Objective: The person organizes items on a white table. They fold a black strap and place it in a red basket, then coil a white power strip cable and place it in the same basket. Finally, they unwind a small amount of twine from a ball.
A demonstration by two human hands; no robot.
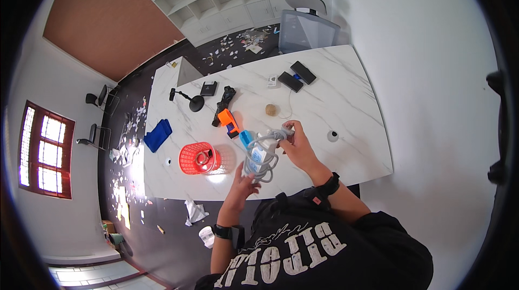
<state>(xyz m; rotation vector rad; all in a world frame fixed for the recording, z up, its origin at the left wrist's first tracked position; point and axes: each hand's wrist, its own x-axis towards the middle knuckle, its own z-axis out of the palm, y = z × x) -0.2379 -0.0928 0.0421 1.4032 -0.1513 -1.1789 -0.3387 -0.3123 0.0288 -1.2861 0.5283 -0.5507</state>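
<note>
A white power strip (259, 154) with blue socket faces, its grey cord looped around it, is held above the front of the marble-patterned table. My left hand (243, 186) grips its lower end and the cord loops. At the upper right end, my right hand (298, 146) holds the plug end of the grey cord between thumb and fingers. Just beyond the strip lie a light-blue plastic item (245, 139) and an orange tape dispenser (228, 121). To the left stands a red plastic basket (187, 159) with a roll of tape and other small things inside.
A ball of twine (271, 110), two black boxes or cases (303, 72), a black bundle (224, 105), a black stand with a round base (197, 103), a black square item (209, 88) and a folded blue cloth (158, 135) lie on the table (344, 87). An office chair (308, 32) stands behind.
</note>
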